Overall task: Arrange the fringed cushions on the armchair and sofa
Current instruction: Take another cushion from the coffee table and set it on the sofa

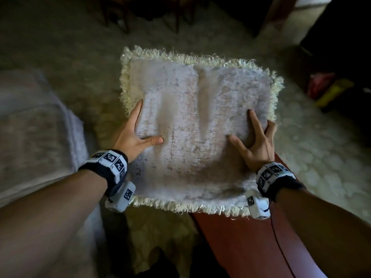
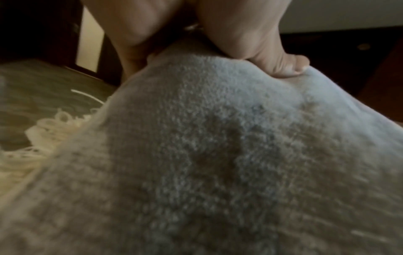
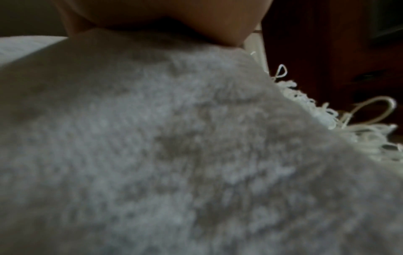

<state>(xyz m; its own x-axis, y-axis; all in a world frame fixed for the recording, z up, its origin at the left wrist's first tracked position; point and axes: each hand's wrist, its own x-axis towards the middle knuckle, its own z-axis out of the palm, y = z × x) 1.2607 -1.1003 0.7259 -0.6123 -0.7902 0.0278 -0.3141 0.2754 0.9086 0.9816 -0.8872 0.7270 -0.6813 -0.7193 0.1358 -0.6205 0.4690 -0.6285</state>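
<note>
A pale grey cushion [image 1: 192, 125] with a cream fringe round its edges hangs in the air in front of me, its face turned up. My left hand [image 1: 132, 135] grips its left edge, thumb pressed into the top and forefinger along the side. On the right edge, my right hand [image 1: 257, 141] holds it with thumb and forefinger on top and the other fingers wrapped round the side. The left wrist view shows the cushion fabric [image 2: 218, 155] close up, dented by my left thumb [image 2: 283, 67]. In the right wrist view blurred cushion fabric [image 3: 152, 155] fills the frame below my right hand [image 3: 174, 17].
A pale upholstered seat [image 1: 36, 127] lies at the left. A shaggy cream rug [image 1: 321, 157] covers the floor below. A reddish-brown surface [image 1: 251, 247] sits at the lower right. Dark furniture legs [image 1: 120, 17] stand at the top, and red and yellow objects [image 1: 329, 89] lie at the right.
</note>
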